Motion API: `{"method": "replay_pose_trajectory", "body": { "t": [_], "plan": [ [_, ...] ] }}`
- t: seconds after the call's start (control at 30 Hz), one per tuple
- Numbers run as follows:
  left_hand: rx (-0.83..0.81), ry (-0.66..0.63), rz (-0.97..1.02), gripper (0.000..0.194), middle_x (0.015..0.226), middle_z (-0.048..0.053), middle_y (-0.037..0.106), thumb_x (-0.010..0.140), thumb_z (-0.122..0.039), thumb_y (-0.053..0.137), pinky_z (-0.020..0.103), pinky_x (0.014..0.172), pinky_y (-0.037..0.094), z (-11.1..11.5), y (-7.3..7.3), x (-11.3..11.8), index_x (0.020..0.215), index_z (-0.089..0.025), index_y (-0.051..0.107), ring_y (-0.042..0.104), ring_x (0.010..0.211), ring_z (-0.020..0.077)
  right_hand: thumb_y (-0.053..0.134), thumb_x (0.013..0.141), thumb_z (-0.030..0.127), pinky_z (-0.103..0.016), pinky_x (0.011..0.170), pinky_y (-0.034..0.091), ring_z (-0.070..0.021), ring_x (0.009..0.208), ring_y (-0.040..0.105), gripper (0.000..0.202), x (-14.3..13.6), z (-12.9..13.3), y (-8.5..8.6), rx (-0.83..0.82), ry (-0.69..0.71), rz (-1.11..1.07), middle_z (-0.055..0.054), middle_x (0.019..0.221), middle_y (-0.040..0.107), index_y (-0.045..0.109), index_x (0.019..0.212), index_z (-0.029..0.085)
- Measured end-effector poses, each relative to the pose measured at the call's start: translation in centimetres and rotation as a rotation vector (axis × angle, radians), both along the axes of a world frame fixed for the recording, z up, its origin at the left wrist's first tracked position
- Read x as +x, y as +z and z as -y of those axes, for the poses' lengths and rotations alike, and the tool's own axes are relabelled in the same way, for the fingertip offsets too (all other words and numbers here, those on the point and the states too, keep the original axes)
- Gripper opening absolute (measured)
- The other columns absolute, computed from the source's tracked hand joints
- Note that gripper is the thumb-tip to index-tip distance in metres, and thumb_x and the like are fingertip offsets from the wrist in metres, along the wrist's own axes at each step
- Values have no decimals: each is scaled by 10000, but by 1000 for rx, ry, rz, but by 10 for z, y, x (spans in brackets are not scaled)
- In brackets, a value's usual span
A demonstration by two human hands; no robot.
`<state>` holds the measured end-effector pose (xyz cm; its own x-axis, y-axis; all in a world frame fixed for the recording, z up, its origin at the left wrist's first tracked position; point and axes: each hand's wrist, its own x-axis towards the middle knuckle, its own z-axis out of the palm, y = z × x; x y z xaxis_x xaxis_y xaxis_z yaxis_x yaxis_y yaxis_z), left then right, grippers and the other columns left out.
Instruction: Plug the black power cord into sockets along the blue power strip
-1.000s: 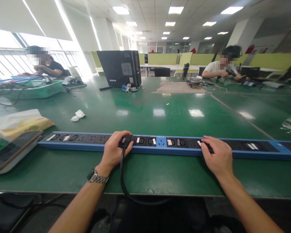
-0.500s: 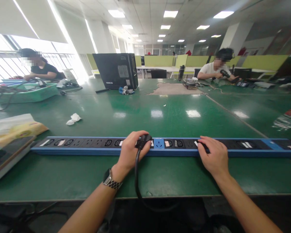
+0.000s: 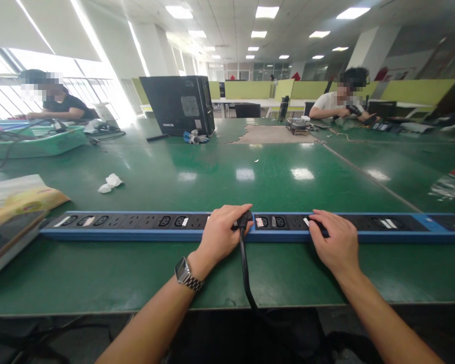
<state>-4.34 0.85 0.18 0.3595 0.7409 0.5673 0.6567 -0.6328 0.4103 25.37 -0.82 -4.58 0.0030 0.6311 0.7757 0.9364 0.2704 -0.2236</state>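
A long blue and black power strip (image 3: 136, 233) lies across the green table near its front edge. My left hand (image 3: 224, 227), with a watch on the wrist, is closed on a black plug (image 3: 244, 220) at the blue socket section near the strip's middle; whether the plug's pins are inserted cannot be made out. From the plug a thick black cable (image 3: 245, 278) hangs over the table edge. My right hand (image 3: 333, 237) grips the strip farther right, its fingers over the black top and thumb at the near side.
A dark tray (image 3: 15, 242) and yellow bag (image 3: 30, 194) lie at the left, near crumpled tissue (image 3: 111, 183). Farther back are a green basket (image 3: 56, 144), a black computer case (image 3: 174, 106), gloves (image 3: 195, 137), a plastic bottle (image 3: 453, 183) and two seated people.
My left hand has moved right along the strip with the plug, from beside the blue socket to over it. My right hand keeps its place on the strip.
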Motion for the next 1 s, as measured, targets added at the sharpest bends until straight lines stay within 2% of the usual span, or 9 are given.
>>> {"method": "replay_pose_trajectory", "body": {
  "t": [0.17,0.4,0.6,0.73,0.83,1.0],
  "plan": [
    [-54,-6,-22,380,1152,87,707,937,-326,593,429,911,497,-2,0,2,1298,-206,586,645,1035,248,561,885,307,-406,947,439,-235,1037,673,183,0,0,0,-6,-1,4,-54,1058,746,712,911,207],
    [-109,-61,-41,452,1298,97,648,936,-299,566,435,1032,462,-2,2,0,1373,-193,514,600,1190,250,554,881,304,-408,933,453,-239,1019,677,191,-1,1,2,-9,-20,20,-58,1056,747,711,905,199],
    [-106,29,-46,433,1292,93,654,945,-342,554,454,1021,468,1,2,2,1354,-205,527,611,1176,258,559,876,296,-403,927,458,-236,1003,682,182,-1,1,2,3,-18,26,-54,1046,749,711,897,198],
    [-65,13,-78,413,1284,75,660,969,-361,513,443,1020,462,3,0,3,1360,-227,507,613,1173,240,561,876,300,-402,928,457,-237,1008,681,184,-1,0,1,5,-17,21,-57,1047,748,712,900,199],
    [-65,47,-78,367,1252,80,671,982,-364,483,434,1015,464,3,0,4,1312,-214,540,620,1150,239,560,877,306,-401,926,452,-238,1010,679,185,0,0,1,-1,-20,14,-60,1047,749,711,896,200],
    [-57,59,-50,345,1184,78,684,973,-337,495,410,956,493,3,1,4,1287,-208,556,629,1092,239,557,881,309,-400,928,444,-235,1019,675,186,-1,1,1,-10,-15,10,-56,1057,747,709,903,205]
  ]
}}
